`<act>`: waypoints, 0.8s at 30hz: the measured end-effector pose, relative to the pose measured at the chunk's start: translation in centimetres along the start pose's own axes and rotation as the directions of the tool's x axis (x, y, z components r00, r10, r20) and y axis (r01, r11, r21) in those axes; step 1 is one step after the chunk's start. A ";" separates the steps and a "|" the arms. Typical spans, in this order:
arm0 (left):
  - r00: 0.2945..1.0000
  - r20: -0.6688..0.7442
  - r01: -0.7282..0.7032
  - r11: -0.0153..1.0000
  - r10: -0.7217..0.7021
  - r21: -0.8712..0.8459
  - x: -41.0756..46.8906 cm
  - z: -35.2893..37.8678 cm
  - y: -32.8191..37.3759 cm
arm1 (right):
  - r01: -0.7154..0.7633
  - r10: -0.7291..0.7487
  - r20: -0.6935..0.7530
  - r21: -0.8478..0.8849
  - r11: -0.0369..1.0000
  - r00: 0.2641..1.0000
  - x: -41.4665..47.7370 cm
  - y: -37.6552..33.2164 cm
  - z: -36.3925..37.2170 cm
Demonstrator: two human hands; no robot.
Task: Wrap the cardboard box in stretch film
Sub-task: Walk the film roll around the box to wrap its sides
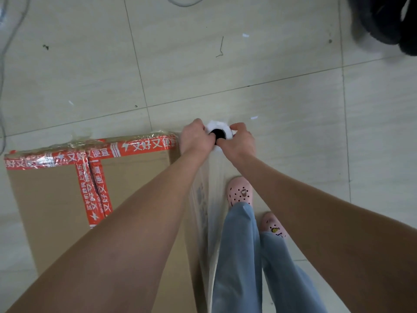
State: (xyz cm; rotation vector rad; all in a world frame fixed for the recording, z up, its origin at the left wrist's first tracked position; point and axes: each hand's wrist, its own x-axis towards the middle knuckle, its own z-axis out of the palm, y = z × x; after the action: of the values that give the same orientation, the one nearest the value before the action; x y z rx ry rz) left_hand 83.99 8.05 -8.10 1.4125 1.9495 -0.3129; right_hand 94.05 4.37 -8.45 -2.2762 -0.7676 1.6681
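Just past the far right corner of the cardboard box (pixel 56 199), both hands clasp the roll of stretch film (pixel 220 128), seen end-on. Only its white rim and dark core show. The left hand (pixel 196 138) curls round the roll's left side and the right hand (pixel 240 141) round its right. Their fingertips are lost against the core, so I cannot tell whether they hook inside it. A clear sheet of film (pixel 207 199) runs along the box's right wall, hard to make out except by its sheen. The forearms cover much of the box top, and its near end is cut off. Orange printed tape (pixel 101 152) crosses the lid, wrinkled film over the far edge. On the right, beside the box, stand pink clogs (pixel 240 192) under blue trousers (pixel 239 256). Far right on the tiled floor (pixel 248 64) sits a blurred dark object (pixel 388 19), and far left a grey cable (pixel 6 41).
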 end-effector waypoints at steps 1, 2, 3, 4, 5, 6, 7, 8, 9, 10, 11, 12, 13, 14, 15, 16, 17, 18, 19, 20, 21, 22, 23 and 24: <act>0.998 0.006 0.061 0.995 -0.061 -0.074 0.2 0.0 0.0 | 0.007 -0.007 -0.019 0.015 1.000 1.000 0.4 -0.6 0.1; 0.994 0.025 0.112 0.985 -0.109 -0.130 0.2 -0.1 0.2 | 0.014 -0.013 -0.036 0.031 0.999 0.999 0.7 -1.1 0.2; 0.989 0.050 0.144 0.978 -0.138 -0.148 0.3 -0.3 0.3 | 0.021 -0.019 -0.046 0.040 0.999 0.999 1.0 -1.6 0.3; 0.988 0.071 0.147 0.981 -0.139 -0.124 0.3 -0.5 0.4 | 0.025 -0.023 -0.051 0.038 0.999 0.998 1.3 -2.0 0.3; 0.990 0.083 0.117 0.991 -0.112 -0.063 0.4 -0.8 0.5 | 0.026 -0.024 -0.056 0.028 0.999 0.998 1.4 -2.3 0.3; 0.995 0.084 0.054 0.998 -0.055 0.020 0.3 -1.1 0.7 | 0.021 -0.020 -0.059 0.019 1.000 0.998 1.5 -2.5 0.2; 0.996 0.077 -0.042 0.993 0.034 0.107 0.3 -1.5 1.0 | 0.017 -0.016 -0.058 0.016 1.000 0.998 1.5 -2.5 0.1; 0.986 0.074 -0.158 0.969 0.146 0.191 0.4 -1.8 1.4 | 0.014 -0.013 -0.048 0.016 1.000 0.999 1.5 -2.5 0.1; 0.963 0.087 -0.270 0.925 0.256 0.267 0.5 -2.1 1.7 | 0.013 -0.012 -0.034 0.015 1.000 0.999 1.6 -2.3 0.1; 0.933 0.111 -0.359 0.872 0.342 0.332 0.8 -2.2 2.1 | 0.007 -0.007 -0.021 0.013 1.000 1.000 1.6 -2.3 0.2; 0.909 0.142 -0.416 0.824 0.392 0.385 1.1 -2.3 2.4 | 0.005 -0.005 -0.013 0.016 1.000 1.000 1.7 -2.2 0.1; 0.895 0.174 -0.445 0.788 0.411 0.425 1.5 -2.4 2.8 | 0.003 -0.003 -0.010 0.017 1.000 1.000 1.7 -2.1 0.1; 0.889 0.201 -0.456 0.766 0.410 0.454 1.8 -2.5 3.1 | 0.010 -0.010 -0.013 0.015 1.000 1.000 1.9 -2.1 0.1; 0.889 0.218 -0.457 0.753 0.403 0.473 2.2 -2.5 3.5 | 0.015 -0.015 -0.010 -0.003 1.000 1.000 2.0 -2.1 -0.1; 0.891 0.229 -0.454 0.745 0.393 0.489 2.5 -2.5 3.8 | 0.017 -0.018 -0.006 -0.025 1.000 1.000 2.2 -2.2 -0.2; 0.893 0.242 -0.450 0.741 0.380 0.498 2.9 -2.7 4.1 | 0.016 -0.016 0.001 -0.041 0.999 1.000 2.4 -2.4 -0.3; 0.893 0.260 -0.449 0.742 0.366 0.498 3.4 -2.9 4.3 | 0.013 -0.012 0.008 -0.043 0.999 1.000 2.6 -2.7 -0.4; 0.895 0.275 -0.445 0.749 0.352 0.490 3.7 -3.1 4.4 | 0.013 -0.012 0.019 -0.038 0.999 1.000 2.8 -3.0 -0.6; 0.901 0.276 -0.431 0.766 0.335 0.476 4.2 -3.6 4.3 | 0.019 -0.018 0.029 -0.033 0.999 0.999 3.1 -3.4 -0.7; 0.911 0.264 -0.408 0.790 0.317 0.457 4.6 -4.1 4.3 | 0.015 -0.013 0.043 -0.037 0.999 0.999 3.3 -4.1 -0.8; 0.923 0.243 -0.377 0.818 0.297 0.435 4.9 -4.5 4.1 | -0.007 0.010 0.061 -0.042 0.999 0.998 3.5 -4.6 -0.9; 0.938 0.214 -0.339 0.848 0.272 0.408 5.1 -4.9 3.9 | -0.054 0.057 0.089 -0.033 0.998 0.994 3.6 -5.1 -0.9; 0.954 0.183 -0.291 0.879 0.237 0.378 5.4 -5.3 3.7 | -0.116 0.115 0.125 0.002 0.993 0.985 3.9 -5.6 -0.7; 0.969 0.155 -0.237 0.908 0.194 0.344 5.7 -5.6 3.4 | -0.181 0.169 0.169 0.053 0.982 0.971 4.0 -6.0 -0.5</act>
State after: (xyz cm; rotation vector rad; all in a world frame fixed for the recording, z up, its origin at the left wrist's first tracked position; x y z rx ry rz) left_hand 83.92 16.66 -7.12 1.7848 1.6755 -0.6613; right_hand 93.69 11.58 -8.77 -2.2382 -0.5451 1.9483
